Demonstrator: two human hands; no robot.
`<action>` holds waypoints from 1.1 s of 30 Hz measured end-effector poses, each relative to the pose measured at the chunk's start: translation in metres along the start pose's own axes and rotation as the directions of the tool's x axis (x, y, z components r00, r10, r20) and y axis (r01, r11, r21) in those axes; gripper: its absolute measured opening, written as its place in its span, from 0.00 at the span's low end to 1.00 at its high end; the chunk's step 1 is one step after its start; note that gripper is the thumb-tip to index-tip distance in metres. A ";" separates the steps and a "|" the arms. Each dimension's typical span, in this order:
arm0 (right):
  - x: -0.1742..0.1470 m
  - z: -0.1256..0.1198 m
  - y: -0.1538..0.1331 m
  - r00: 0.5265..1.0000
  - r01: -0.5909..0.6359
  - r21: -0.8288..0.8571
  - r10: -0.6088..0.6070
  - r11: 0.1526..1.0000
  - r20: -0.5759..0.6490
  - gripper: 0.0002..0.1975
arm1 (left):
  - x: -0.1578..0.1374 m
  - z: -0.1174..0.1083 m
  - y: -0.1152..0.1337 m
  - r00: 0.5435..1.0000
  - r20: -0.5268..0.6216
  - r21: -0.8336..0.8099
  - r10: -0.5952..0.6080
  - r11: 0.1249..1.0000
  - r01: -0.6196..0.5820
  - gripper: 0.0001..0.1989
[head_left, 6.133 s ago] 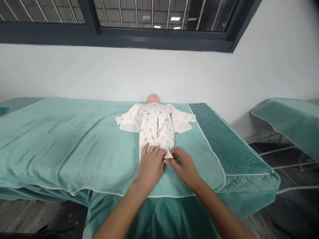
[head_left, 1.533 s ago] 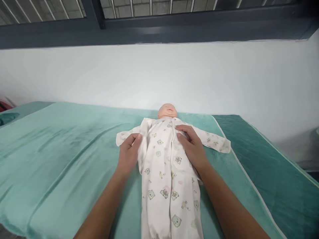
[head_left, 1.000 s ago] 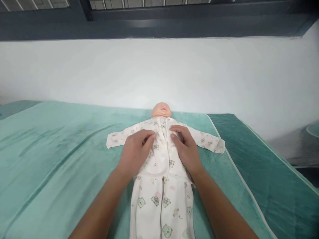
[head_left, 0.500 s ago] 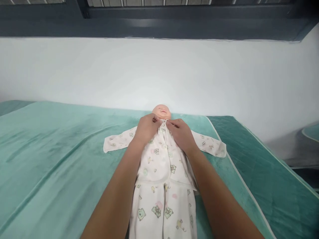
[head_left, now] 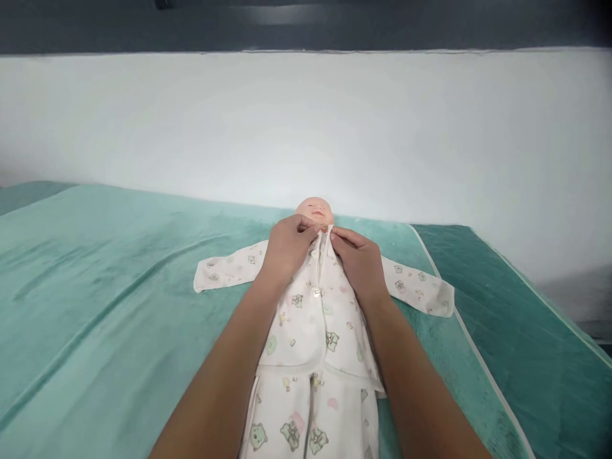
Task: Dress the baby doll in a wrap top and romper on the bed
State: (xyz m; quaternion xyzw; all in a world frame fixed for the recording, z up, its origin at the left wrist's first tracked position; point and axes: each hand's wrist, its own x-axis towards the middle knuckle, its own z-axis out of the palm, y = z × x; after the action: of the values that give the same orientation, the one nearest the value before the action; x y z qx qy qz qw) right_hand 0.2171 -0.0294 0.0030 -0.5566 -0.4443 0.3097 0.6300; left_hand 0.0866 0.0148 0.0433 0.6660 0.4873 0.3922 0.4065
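Note:
A baby doll (head_left: 315, 208) lies on its back, dressed in a white baby shirt (head_left: 306, 325) with a bear print and matching trousers (head_left: 287, 414). Both sleeves stretch out sideways. At the neckline, my left hand (head_left: 289, 245) pinches one front edge of the shirt. My right hand (head_left: 359, 258) pinches the other edge, just across from it. A narrow gap parts the two edges below the doll's chin. Lower down the front a button (head_left: 316, 292) shows. My fingers partly hide the collar and the doll's neck.
A light green sheet (head_left: 119, 287) with a long crease covers the bed. Darker green bedding (head_left: 516, 306) lies along the right side. Behind the doll rises a white wall (head_left: 306, 127), with a dark frame (head_left: 306, 29) above it.
My right hand has drawn its edge of the shirt up and to the right, so the front edges stand farther apart at the neck. The view has tilted down slightly.

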 end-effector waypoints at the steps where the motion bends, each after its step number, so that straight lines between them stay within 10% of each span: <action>1: 0.001 0.000 0.000 1.000 -0.009 -0.003 0.009 1.000 0.014 0.12 | 0.000 -0.001 -0.001 1.000 0.002 -0.004 0.002 1.000 -0.002 0.04; 13: 0.017 -0.001 -0.011 0.961 -0.071 -0.106 0.096 0.992 0.259 0.11 | 0.000 -0.007 -0.010 0.999 0.048 -0.068 -0.008 0.998 0.011 0.08; 27: 0.011 0.002 -0.012 0.964 -0.064 -0.260 0.126 0.964 0.232 0.13 | -0.003 -0.010 -0.012 0.993 0.104 -0.266 -0.063 0.960 0.089 0.09; 33: 0.005 0.005 -0.011 0.978 -0.024 -0.187 0.062 0.982 0.199 0.11 | -0.008 -0.009 -0.008 0.999 0.042 0.010 -0.020 1.000 0.019 0.11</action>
State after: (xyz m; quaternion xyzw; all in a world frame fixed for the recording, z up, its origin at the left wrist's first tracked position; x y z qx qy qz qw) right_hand 0.2130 -0.0248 0.0148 -0.5874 -0.5208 0.3364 0.5202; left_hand 0.0740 0.0102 0.0382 0.6713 0.4871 0.3718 0.4170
